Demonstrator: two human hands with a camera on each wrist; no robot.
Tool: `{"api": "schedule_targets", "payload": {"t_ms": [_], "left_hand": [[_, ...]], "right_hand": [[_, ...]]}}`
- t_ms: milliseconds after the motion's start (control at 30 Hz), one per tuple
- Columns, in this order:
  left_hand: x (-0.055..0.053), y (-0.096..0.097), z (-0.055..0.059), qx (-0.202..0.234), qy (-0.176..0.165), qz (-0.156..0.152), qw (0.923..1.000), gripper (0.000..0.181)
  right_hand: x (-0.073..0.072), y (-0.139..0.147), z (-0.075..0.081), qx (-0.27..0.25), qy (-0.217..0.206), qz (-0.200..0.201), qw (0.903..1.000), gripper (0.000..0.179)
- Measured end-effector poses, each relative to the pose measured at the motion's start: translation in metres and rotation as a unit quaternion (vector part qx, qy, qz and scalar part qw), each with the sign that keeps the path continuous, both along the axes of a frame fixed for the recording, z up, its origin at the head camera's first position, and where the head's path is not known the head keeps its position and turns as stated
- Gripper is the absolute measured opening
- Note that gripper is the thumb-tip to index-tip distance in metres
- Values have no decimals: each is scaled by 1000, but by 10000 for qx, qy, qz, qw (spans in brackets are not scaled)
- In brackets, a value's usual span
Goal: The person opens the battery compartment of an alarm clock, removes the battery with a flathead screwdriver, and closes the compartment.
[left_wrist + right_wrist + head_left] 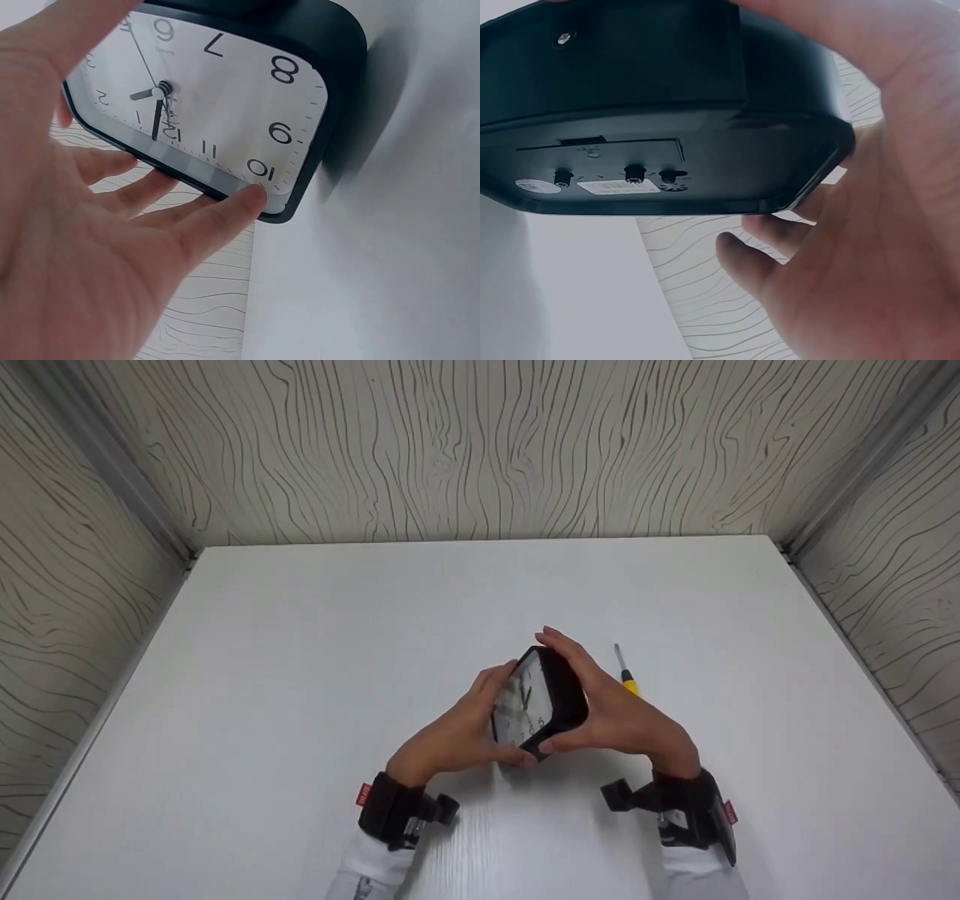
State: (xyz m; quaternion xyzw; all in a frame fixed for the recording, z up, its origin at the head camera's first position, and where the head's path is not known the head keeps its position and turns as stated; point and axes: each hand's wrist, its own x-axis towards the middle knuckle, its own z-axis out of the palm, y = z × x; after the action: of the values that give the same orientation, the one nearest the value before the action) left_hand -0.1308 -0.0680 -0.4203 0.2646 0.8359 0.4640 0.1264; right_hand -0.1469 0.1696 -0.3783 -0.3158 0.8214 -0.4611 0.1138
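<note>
A black, rounded-square alarm clock [562, 694] with a white dial is held between both hands, tilted, its face turned toward the left. My left hand [452, 733] grips its left side, thumb along the lower edge; in the left wrist view the fingertips lie along the frame by the 10, 11 and 12 of the dial [240, 97]. My right hand [628, 718] holds the opposite side, thumb low and fingers over the upper edge. The right wrist view shows the clock's back [735, 161], with small knobs, a battery cover and pale labels; a screw [565, 37] sits in the adjoining side.
Just beyond the right hand lies a screwdriver [628, 681] with a black and yellow handle, partly hidden by that hand. The white table [337, 615] meets wood-grain panels [480, 450] at the back and sides. Both wrists wear black camera straps [394, 810].
</note>
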Motion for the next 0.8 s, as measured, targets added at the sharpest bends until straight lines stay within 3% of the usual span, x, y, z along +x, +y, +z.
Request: {"api": "schedule_targets", "payload": {"t_ms": [567,800], "left_hand": [[1,0,1,59,-206,175,9996,115],[1,1,1,42,-180,167,9997,116]], "right_hand": [[-10,21,-9,-556,-542,217,9967,112],[-10,25,-10,-407,-678,214,9966,110]]}}
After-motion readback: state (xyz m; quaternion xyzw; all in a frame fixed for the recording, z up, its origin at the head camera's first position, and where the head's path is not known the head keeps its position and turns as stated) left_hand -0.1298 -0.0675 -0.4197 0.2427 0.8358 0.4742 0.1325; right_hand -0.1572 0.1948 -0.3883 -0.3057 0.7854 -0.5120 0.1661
